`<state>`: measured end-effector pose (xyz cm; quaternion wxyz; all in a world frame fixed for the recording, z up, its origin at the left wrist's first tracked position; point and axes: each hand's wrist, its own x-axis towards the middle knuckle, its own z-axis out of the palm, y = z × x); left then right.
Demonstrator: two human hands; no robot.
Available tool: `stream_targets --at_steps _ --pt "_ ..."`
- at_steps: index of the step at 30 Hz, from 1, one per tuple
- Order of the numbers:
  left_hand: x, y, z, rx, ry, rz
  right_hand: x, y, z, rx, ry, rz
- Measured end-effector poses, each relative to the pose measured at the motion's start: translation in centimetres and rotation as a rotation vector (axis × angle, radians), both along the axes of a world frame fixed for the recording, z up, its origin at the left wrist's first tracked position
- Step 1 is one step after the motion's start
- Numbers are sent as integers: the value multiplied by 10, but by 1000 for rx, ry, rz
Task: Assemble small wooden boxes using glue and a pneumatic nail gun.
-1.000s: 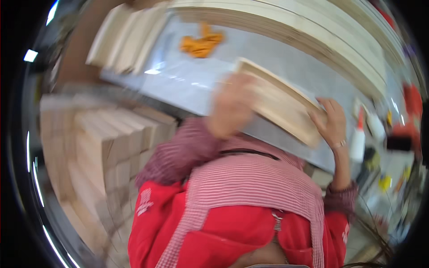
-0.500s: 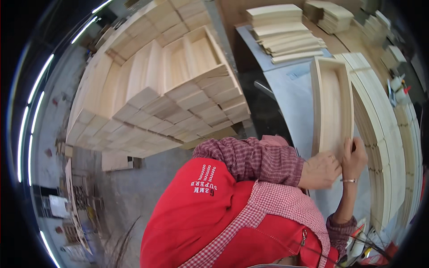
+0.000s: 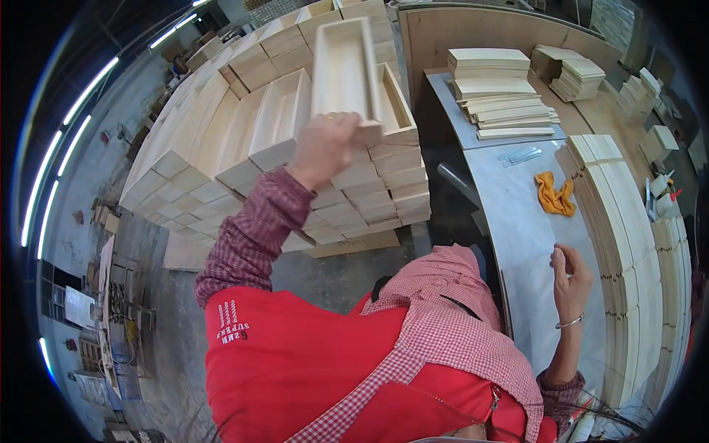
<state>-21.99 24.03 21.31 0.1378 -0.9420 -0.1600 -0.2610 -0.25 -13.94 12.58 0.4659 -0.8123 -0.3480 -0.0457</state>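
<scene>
My left hand (image 3: 330,148) is closed around the near end of a long, shallow wooden box (image 3: 342,70) with raised walls. The box is tilted above a stack of similar boxes (image 3: 277,118) on my left; whether it touches them I cannot tell. Over the pale worktable (image 3: 521,236) on the right, my right hand (image 3: 571,284) has its fingers curled and bunched together, with a bracelet at the wrist. Anything between those fingers is too small to make out. An orange cloth (image 3: 555,194) lies crumpled on the table beyond this hand.
Thin wooden boards (image 3: 491,81) are piled at the table's far end. Long rows of stacked wooden strips (image 3: 617,214) line its right side. Thin metallic strips (image 3: 521,155) lie near the cloth. A gap with a metal bar (image 3: 458,184) separates table and box stack.
My left hand has swung left from the table to the stack, carrying the wooden box. The orange cloth has come into sight. My right hand stays over the table, apart from the box.
</scene>
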Motion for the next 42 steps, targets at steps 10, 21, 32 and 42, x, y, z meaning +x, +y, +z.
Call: stream_targets --at_steps 10,21,32,42 --pt "-25 59 -17 -354 41 74 -11 -24 -20 18 375 -20" --pt "-11 68 -22 -397 86 79 -15 -57 -40 -69 423 -104" --pt "112 -66 -7 -293 75 -447 -20 -160 -46 115 458 -444" --pt "235 -198 -81 -457 458 -964 -90 -367 -57 -193 136 -1417"
